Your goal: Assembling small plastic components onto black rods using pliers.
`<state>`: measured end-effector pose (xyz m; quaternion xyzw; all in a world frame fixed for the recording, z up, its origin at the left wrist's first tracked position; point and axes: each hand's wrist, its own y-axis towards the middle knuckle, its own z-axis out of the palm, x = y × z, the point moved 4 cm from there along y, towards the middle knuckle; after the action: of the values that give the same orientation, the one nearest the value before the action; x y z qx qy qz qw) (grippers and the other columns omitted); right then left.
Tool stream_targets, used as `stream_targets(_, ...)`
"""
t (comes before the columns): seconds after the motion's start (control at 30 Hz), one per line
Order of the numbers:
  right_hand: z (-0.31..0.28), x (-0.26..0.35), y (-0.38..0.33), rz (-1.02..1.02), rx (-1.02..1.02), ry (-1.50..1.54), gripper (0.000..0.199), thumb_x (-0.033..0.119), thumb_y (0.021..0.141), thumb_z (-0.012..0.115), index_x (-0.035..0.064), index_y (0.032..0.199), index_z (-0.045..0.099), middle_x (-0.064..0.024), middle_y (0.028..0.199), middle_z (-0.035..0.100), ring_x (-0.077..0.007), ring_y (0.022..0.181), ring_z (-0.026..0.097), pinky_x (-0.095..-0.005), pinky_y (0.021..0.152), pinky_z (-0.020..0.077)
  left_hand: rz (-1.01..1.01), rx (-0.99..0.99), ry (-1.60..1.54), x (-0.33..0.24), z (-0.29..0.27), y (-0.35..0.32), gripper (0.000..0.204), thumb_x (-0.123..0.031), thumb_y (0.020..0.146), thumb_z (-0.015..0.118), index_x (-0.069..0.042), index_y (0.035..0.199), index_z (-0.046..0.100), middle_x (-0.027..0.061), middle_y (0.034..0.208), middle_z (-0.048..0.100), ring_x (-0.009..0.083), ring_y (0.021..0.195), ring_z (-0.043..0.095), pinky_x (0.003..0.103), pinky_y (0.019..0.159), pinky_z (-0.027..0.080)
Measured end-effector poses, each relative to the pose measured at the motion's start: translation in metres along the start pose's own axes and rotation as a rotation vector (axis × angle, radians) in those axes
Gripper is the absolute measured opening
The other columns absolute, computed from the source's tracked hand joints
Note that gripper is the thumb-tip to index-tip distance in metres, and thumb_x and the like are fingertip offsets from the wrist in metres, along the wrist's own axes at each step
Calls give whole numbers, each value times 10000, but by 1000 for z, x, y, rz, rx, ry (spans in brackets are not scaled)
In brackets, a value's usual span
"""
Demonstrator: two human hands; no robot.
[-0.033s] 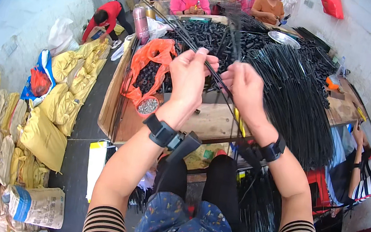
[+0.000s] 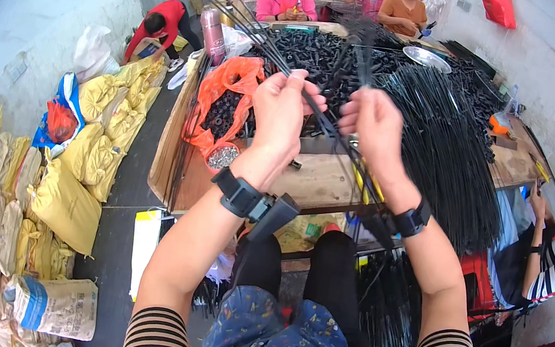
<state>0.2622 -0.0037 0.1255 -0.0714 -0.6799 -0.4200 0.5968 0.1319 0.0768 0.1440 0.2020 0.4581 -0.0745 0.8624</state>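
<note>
Left hand: closed on a few thin black rods, which slant from upper left to lower right in front of the near edge of the bench in this view
Right hand: apart from the left, fingers curled; a blurred dark strip rises above it; whether it is gripped, I cannot tell
Rod slip: the rods could slide or fan apart, being pinched at one place with long ends free on both sides
Snag: the lower ends pass near the right wrist band and might catch there if the wrist swings inward
Sweep: the upper ends might brush the orange bag if the left wrist turns; depth is hard to judge
Left pose: forearm slants up and inward; thumb uppermost, fingers bent rightward
Right pose: forearm leans inward; knuckles up, fingertips toward the left
</note>
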Motion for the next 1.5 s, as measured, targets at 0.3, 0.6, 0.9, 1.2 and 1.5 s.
stream_targets(0.3, -40, -15, 52, -227, -156, 89, 213, 201, 1024, 444, 27, 1034, 566, 19, 690, 492, -38, 525, 428, -204, 458, 373, -192, 121, 135, -4, -24, -8, 195, -204, 1028, 381, -63, 1134, 465, 3, 693, 515, 32, 453, 360, 202, 374, 268)
stream_targets(0.6, -14, -46, 12, -58, -3, 136, 184, 132, 1017, 422, 30, 1121, 535, 5, 790, 555, -27, 566, 446, -189, 497, 380, -125, 107, 181, 1, -18, -8, 229, -228, 1027, 376, -18, 1095, 435, 62, 725, 592, 51, 396, 372, 221, 338, 268)
stream_targets(0.9, 5, -18, -21, 135, 84, 239, 177, 222, 1004, 485, 60, 1058, 528, -12, 745, 614, -4, 493, 375, -178, 423, 288, -94, 37, 173, 3, -17, -8, 233, -220, 1009, 439, -12, 1114, 453, 41, 709, 572, 54, 399, 378, 223, 335, 281)
stream_targets(1.2, 23, -9, -44, 255, 151, 272, 188, 258, 1005, 491, 90, 932, 534, -12, 755, 618, -19, 458, 347, -181, 400, 247, 15, 6, 216, 6, -10, -1, 244, -178, 879, 687, -3, 970, 542, 19, 793, 569, 66, 626, 522, 207, 527, 428)
stream_targets(1.5, 29, -7, -54, 253, 191, 275, 204, 232, 1015, 462, 58, 927, 521, -64, 830, 669, -60, 533, 501, -200, 454, 384, 32, -9, 180, 10, -8, 0, 294, -91, 803, 743, 45, 1010, 584, 71, 894, 634, 116, 796, 581, 256, 724, 478)
